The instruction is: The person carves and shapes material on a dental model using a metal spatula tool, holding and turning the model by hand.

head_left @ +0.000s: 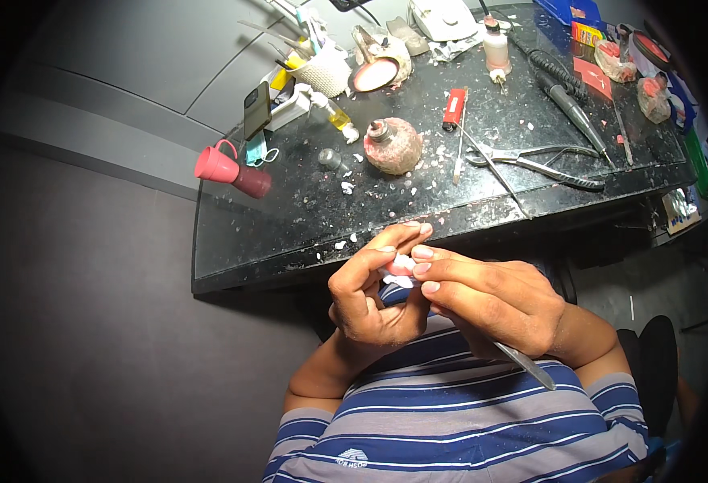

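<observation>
The left hand pinches a small pink-and-white piece lying between both hands, equally near, its long axis unclear; the right hand, touching its right side, grips a metal tool slanting out below right.

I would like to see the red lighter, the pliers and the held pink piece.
Red lighter point(455, 109), head view: its body.
Pliers point(516, 156), head view: the joint.
Pink piece point(402, 270), head view: its pink part.

Room to pass runs along the left front of the counter — between the red mug and the edge. A round-bellied bottle stands midway — rightward, a rod, metal pliers and a handpiece obstruct.
</observation>
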Demonstrator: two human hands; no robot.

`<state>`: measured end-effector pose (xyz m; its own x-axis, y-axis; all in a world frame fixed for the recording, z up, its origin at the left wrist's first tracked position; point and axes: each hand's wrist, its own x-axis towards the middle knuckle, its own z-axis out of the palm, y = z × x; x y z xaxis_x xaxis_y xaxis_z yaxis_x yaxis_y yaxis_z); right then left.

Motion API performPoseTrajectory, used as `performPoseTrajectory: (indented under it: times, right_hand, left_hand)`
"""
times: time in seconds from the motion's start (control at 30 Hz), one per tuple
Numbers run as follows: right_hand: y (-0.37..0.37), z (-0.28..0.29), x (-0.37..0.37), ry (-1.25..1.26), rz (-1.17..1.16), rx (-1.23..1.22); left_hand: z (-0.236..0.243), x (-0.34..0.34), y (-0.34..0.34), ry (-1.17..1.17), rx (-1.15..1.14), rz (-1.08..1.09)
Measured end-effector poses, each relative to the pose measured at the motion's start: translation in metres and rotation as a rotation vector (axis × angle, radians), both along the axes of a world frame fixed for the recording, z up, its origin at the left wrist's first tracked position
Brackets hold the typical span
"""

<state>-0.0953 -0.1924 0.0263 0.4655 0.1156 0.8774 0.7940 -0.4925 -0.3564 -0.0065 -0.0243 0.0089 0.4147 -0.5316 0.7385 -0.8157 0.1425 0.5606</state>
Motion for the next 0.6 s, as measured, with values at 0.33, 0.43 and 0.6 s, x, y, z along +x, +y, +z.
performPoseTrajectory:
  times: [0.33,0.43,0.6]
  right_hand:
    - [-0.0009,0.0006,-0.0012,0.000,-0.022,-0.030]
    - [-0.0009,0.0006,-0.0012,-0.014,-0.040,-0.052]
    - [-0.0008,0.0000,-0.0048,0.030,-0.054,-0.054]
  left_hand:
    - [0.0012,-0.0018,-0.0003,0.019,0.004,0.016]
    - [0.0018,-0.0016,-0.0005,0.012,0.007,0.016]
    - [0.0010,-0.0019,-0.0006,0.024,0.004,0.017]
